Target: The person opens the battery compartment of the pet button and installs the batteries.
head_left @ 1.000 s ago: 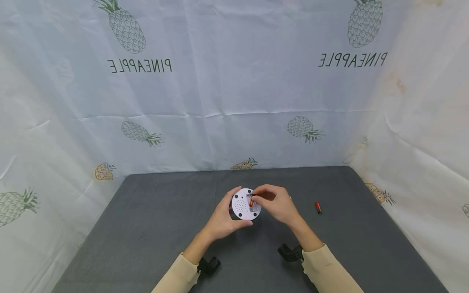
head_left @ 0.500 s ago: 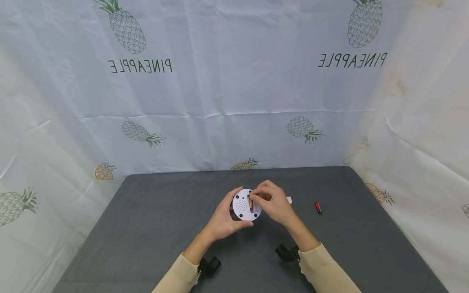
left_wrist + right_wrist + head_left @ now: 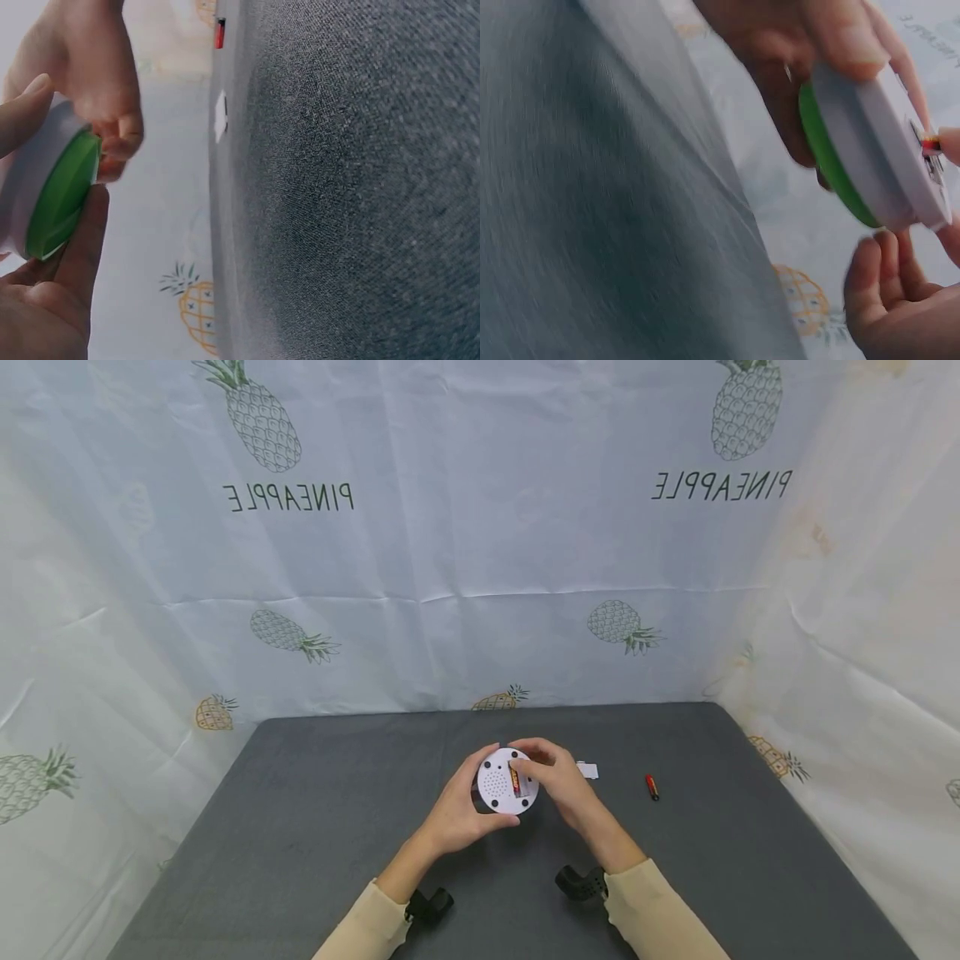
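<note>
round white device (image 3: pixel 495 787) is held up above the grey bench (image 3: pixel 337 843), its underside with black feet and a patch of small holes turned toward the person, its green face (image 3: pixel 64 195) turned away. the left hand (image 3: pixel 459 808) grips it by the rim, thumb on the lower edge and fingers on the far side. the right hand (image 3: pixel 562 789) has its thumb on the upper end of a battery (image 3: pixel 515 782) in the open battery compartment (image 3: pixel 524 789), its other fingers curled at the device's far edge; how firmly they bear on it i cannot tell. in the right wrist view the battery's end looks slightly proud, so it may not be fully seated. pressing that end at a slant could make it spring out, or bend a contact. a battery put in the wrong way round would leave the device dead, and its markings are too small to read. a hard thumb push could also tip the device, since the left hand holds only the rim. a loose battery (image 3: pixel 652 787) lies to the right on the bench and might roll if knocked; nearer lies a small white piece (image 3: pixel 588 770), probably the cover, easily brushed by the right hand.
</note>
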`<act>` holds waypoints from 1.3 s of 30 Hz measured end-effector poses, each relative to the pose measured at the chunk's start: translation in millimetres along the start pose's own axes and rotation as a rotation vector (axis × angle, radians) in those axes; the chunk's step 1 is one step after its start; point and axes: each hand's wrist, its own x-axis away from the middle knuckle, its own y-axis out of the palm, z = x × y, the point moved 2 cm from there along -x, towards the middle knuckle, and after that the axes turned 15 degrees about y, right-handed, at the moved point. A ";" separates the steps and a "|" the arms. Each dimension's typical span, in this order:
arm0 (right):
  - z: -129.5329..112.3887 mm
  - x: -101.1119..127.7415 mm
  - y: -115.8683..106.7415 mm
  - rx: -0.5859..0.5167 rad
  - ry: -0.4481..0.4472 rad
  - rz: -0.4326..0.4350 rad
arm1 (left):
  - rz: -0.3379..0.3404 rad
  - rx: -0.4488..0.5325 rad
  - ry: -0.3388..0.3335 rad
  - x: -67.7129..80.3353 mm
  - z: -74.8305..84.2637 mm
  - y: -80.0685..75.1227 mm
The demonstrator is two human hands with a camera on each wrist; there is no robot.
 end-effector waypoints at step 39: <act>-3.3 21.8 -42.9 0.609 -0.167 0.042 | -0.013 0.081 -0.013 -0.2 -3.4 -3.3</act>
